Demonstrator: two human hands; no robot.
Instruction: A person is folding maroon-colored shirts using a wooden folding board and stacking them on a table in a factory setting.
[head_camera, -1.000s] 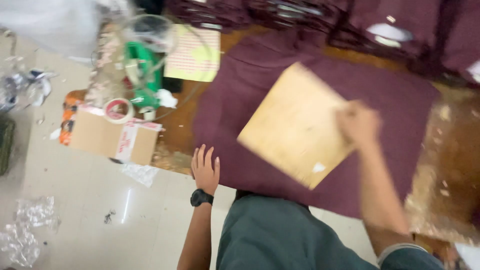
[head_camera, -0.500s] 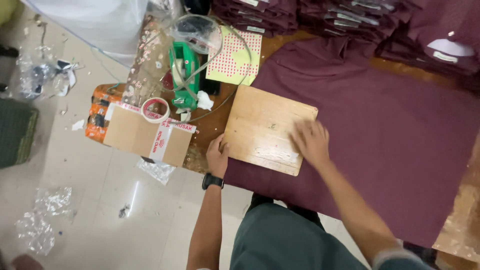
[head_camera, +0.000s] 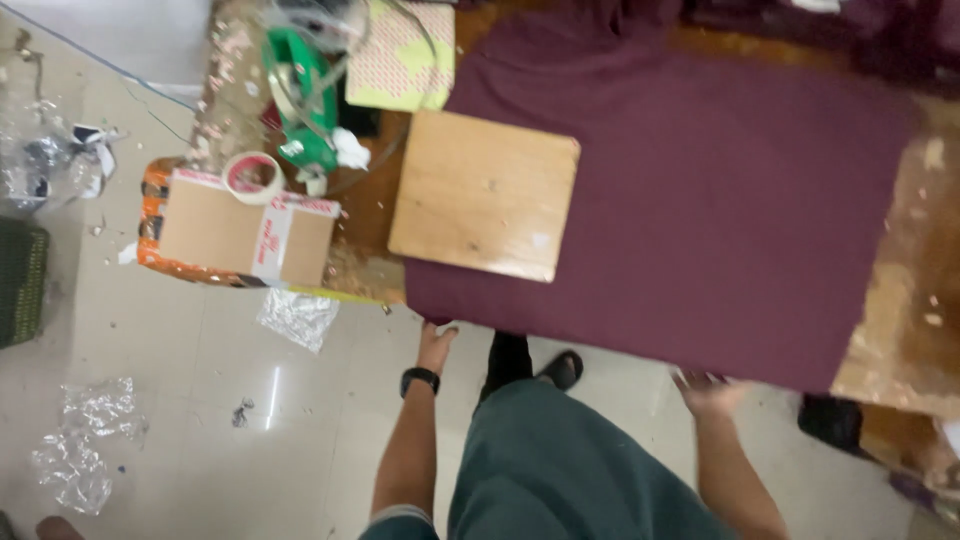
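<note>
A wooden board (head_camera: 484, 194) is lying flat on the left part of a maroon cloth (head_camera: 700, 220) that is spreading across most of the worn surface (head_camera: 900, 300), its near edge hanging just over the front. Left of the board, a green tape dispenser (head_camera: 305, 95) is standing among scraps of paper, and a yellow sheet patterned with red dots (head_camera: 400, 55) is lying just behind the board, touching the cloth's far left corner. A cardboard box (head_camera: 235, 232) sealed with a printed strip is sitting at the left end, over an orange package, and a roll of tape (head_camera: 253, 176) is resting on its top edge; the box is closed, so nothing inside is showing. On the tiled floor (head_camera: 180, 400), crumpled clear plastic (head_camera: 85, 440) and a foil-like scrap (head_camera: 295, 315) are lying loose, and a dark woven basket (head_camera: 20, 280) is showing at the left edge. The left hand (head_camera: 436, 345), with a black watch on the wrist, is reaching up at the cloth's near edge with its grip loosely open, holding nothing; whether it is touching the fabric cannot be told. The right hand (head_camera: 708, 392) is blurred below the cloth's front edge, its grip spreading wide and empty, just under the hanging fabric
</note>
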